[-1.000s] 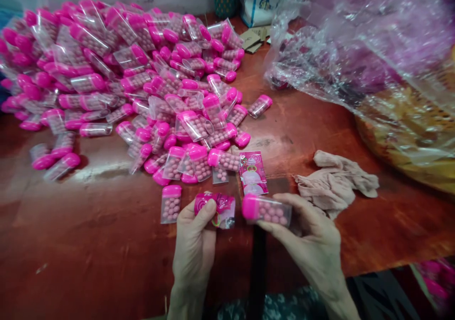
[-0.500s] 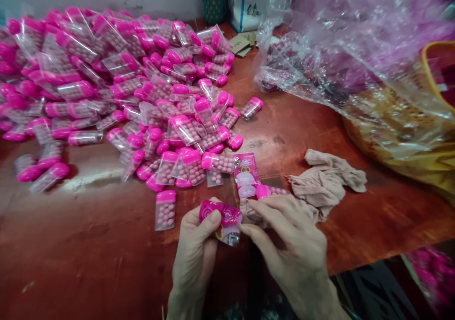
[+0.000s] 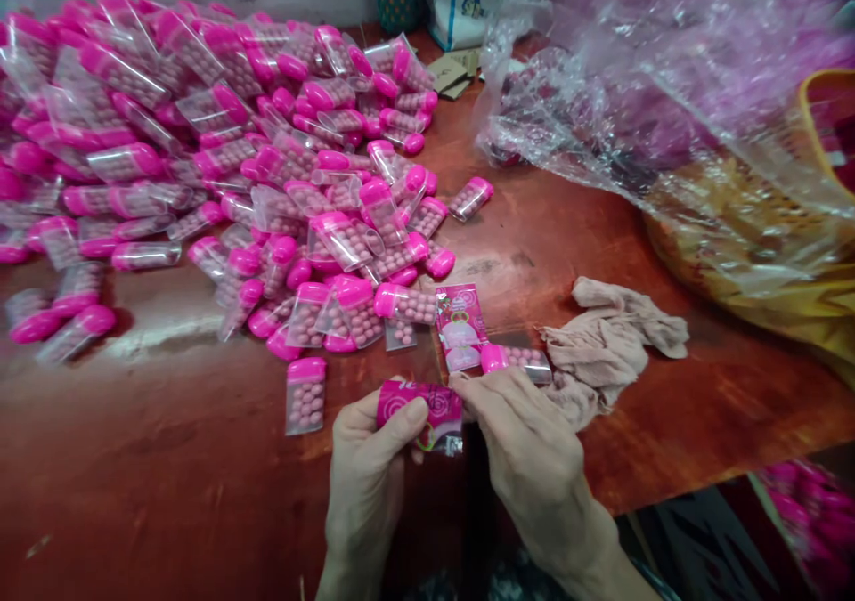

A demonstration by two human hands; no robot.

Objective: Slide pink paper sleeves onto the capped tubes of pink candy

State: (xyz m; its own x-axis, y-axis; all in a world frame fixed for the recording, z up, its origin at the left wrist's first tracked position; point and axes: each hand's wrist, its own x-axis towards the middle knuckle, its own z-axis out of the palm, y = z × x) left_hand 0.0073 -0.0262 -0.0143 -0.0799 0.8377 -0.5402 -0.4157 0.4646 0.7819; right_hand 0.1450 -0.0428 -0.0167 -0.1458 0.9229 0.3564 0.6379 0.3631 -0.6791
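Note:
My left hand (image 3: 370,458) grips a pink printed plastic sleeve (image 3: 442,403), thumb lying across its front. At the upper right corner of that sleeve, the fingers of my right hand (image 3: 534,445) are closed together on its edge; their tips are partly hidden. Just beyond my hands lies a second flat printed sleeve (image 3: 460,329). Beside it rests a clear candy container with a pink cap (image 3: 517,361), full of small pink balls. Another such candy container (image 3: 305,396) lies to the left of my left hand.
A large heap of pink-capped candy containers (image 3: 220,138) covers the back left of the red-brown table (image 3: 166,494). A crumpled beige cloth (image 3: 611,338) lies at right. Behind it are clear plastic bags (image 3: 601,111) and a yellow basket (image 3: 735,289). Cardboard pieces (image 3: 451,74) lie at the back.
The printed sleeve has turned flatter and more level in my left hand. My right fingers have drawn together and shifted left onto its upper right corner. The view has moved slightly.

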